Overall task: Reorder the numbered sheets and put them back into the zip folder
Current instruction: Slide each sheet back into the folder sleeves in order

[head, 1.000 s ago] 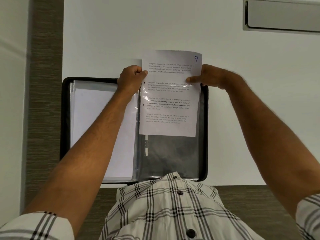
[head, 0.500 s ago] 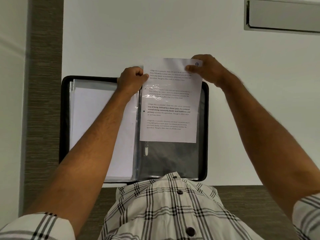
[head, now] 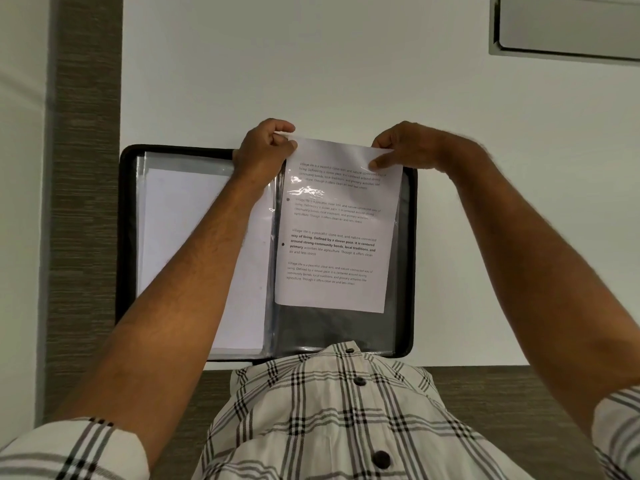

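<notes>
While gripped: one sheet [head: 334,230], two hands.

my right hand [head: 403,147] covers the sheet [head: 334,233] top corner, small print unreadable, shirt [head: 346,417] hides zip folder [head: 126,237] bottom edge, tray [head: 568,27] cropped top right

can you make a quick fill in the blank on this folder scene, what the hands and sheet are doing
1. The printed sheet lies over the ____ half of the open folder.
2. The right hand and left hand hold the sheet at its ____ edge.
3. The folder's left half holds a stack of ____ pages.
4. The folder rests on a ____ table.

Missing words: right; top; blank; white
</notes>
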Demonstrator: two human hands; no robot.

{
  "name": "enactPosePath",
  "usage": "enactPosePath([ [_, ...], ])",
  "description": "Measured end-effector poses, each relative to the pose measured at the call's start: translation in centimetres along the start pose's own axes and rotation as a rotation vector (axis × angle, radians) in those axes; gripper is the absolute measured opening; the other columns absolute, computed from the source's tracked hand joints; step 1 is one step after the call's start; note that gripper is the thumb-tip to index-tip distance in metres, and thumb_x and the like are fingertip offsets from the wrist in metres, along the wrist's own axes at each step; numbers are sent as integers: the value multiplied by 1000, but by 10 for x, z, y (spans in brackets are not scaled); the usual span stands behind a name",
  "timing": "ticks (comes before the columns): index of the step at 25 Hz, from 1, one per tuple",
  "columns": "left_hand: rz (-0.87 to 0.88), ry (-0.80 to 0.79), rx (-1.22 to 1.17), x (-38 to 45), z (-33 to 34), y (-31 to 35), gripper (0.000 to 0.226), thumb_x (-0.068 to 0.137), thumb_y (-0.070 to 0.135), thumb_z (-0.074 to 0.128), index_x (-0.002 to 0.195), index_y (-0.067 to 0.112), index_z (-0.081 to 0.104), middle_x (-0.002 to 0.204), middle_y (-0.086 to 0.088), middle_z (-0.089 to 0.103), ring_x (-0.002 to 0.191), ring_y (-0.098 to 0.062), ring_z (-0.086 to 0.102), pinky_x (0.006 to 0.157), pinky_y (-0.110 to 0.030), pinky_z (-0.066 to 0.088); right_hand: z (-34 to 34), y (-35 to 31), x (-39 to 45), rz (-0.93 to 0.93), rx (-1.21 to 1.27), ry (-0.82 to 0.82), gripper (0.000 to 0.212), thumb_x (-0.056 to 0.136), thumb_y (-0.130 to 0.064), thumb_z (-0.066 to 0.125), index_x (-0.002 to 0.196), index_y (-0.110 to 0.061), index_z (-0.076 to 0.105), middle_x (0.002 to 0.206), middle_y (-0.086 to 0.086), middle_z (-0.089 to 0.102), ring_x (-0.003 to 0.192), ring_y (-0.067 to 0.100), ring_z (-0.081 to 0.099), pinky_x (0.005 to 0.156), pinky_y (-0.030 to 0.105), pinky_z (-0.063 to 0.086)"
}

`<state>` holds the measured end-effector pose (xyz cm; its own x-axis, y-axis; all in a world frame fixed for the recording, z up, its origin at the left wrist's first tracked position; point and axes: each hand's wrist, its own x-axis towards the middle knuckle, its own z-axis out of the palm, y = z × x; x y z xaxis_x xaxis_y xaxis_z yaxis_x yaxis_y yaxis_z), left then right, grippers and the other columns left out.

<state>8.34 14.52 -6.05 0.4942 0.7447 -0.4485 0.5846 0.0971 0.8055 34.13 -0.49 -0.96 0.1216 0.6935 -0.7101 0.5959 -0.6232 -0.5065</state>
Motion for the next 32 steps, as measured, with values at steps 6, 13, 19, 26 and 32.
enactPosePath([
  [6, 71, -74, 45, -13, -1, 6, 12, 89, 35, 69, 98, 41, 74, 89, 20, 70, 93, -8, 67, 99, -48, 54, 6, -13, -3, -49, -45, 67, 22, 98, -30, 71, 119, -26, 65, 107, -3, 70, 92, 14, 64, 79, 31, 47],
  [13, 125, -42, 63, -7, 1, -6, 29, 76, 54, 60, 103, 59, 68, 79, 20, 59, 84, -4, 60, 104, -55, 47, 29, -17, -2, -197, -6, 200, 10, 103, -30, 63, 110, -36, 67, 95, -10, 73, 89, 7, 68, 74, 24, 48],
  [19, 182, -81, 101, -11, -2, -7, 21, 80, 54, 62, 96, 56, 73, 96, 28, 72, 102, 0, 65, 107, -52, 44, 29, -25, -2, -140, -88, 46, 12, 101, -23, 66, 112, -25, 72, 106, -3, 72, 99, 18, 67, 80, 29, 51],
  [26, 265, -77, 424, -14, -2, -8, 18, 89, 47, 72, 106, 41, 75, 111, 14, 63, 117, -13, 46, 92, -37, 22, 37, -26, -2, -114, 15, 53, 20, 100, -22, 68, 112, -38, 65, 104, -7, 77, 103, 18, 71, 90, 35, 55],
  [32, 303, -79, 539, -17, 2, -8, 28, 84, 49, 77, 111, 41, 73, 122, 9, 58, 125, -20, 44, 94, -37, 21, 44, -33, -1, -80, -58, 35, 22, 105, -22, 57, 113, -30, 76, 114, -7, 71, 109, 17, 64, 91, 32, 48],
])
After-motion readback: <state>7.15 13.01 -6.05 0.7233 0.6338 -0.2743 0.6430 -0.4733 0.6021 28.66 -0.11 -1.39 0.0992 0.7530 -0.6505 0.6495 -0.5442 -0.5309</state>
